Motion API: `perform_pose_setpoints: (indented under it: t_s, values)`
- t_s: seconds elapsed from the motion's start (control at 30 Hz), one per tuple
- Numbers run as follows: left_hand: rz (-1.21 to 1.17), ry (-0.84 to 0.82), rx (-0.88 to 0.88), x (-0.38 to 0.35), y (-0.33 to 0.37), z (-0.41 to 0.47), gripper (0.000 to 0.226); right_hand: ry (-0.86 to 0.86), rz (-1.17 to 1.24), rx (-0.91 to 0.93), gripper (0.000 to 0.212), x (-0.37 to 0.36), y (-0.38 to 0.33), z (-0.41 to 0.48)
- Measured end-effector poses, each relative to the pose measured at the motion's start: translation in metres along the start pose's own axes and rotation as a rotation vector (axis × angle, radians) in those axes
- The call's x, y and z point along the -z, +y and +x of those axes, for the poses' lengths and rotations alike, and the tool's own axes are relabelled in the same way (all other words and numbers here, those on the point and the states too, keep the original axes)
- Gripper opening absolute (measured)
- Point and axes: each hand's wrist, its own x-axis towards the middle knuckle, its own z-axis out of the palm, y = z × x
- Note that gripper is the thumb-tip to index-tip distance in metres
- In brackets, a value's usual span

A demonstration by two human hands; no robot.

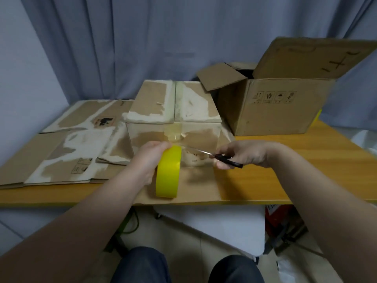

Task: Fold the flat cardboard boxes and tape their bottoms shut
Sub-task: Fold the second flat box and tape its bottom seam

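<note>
Your folded box [173, 111] sits bottom-up, seam taped; yellow tape roll [168, 172] on edge at its 6 o'clock, scissors [220, 157] at 4, flat boxes [67, 144] at 9.

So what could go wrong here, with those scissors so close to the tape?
Two risks, I think. The scissors in the right hand point toward the left hand gripping the yellow tape roll, so a slip could nick the fingers. And the clear tape strip runs from the roll up the folded box; once cut, its loose end might curl, stick to itself, or lift off the box front.
</note>
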Motion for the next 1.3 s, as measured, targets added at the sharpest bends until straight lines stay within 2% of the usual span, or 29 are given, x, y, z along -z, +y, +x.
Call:
perform_pose_setpoints:
  t_s: [0.07, 0.1, 0.23, 0.3, 0.47, 0.63, 0.8, 1.03, 1.2, 1.3]
  values:
    - [-0.057, -0.040, 0.061, 0.000, -0.001, 0.002, 0.027, -0.081, -0.045, -0.005, 0.028, 0.011, -0.009, 0.009]
    - [-0.077, -0.060, 0.088, 0.001, 0.000, 0.004, 0.027, -0.101, -0.063, 0.002, 0.027, 0.016, -0.011, 0.015]
    - [-0.129, -0.091, 0.167, 0.006, 0.000, 0.006, 0.013, -0.126, -0.088, 0.044, 0.059, 0.027, -0.015, 0.028]
    - [-0.156, -0.070, 0.169, 0.007, -0.004, 0.009, 0.010, -0.129, -0.114, 0.067, 0.066, 0.029, -0.018, 0.031]
    - [-0.231, -0.024, 0.148, 0.006, -0.007, 0.014, 0.012, -0.144, -0.138, 0.090, 0.054, 0.033, -0.025, 0.041]
    - [-0.278, -0.001, 0.213, 0.006, -0.006, 0.017, 0.010, -0.134, -0.159, 0.092, 0.058, 0.032, -0.028, 0.047]
    - [-0.285, 0.005, 0.201, 0.006, -0.007, 0.019, 0.006, -0.131, -0.152, 0.095, 0.039, 0.036, -0.027, 0.041]
    - [-0.311, -0.006, 0.184, 0.007, -0.011, 0.018, 0.013, -0.103, -0.181, 0.136, 0.054, 0.027, -0.039, 0.045]
    - [-0.321, -0.040, 0.236, 0.007, -0.009, 0.017, 0.023, -0.034, -0.117, 0.185, 0.051, 0.020, -0.029, 0.044]
    - [-0.310, 0.000, 0.233, 0.006, -0.008, 0.022, 0.020, 0.010, -0.103, 0.203, 0.052, 0.015, -0.025, 0.047]
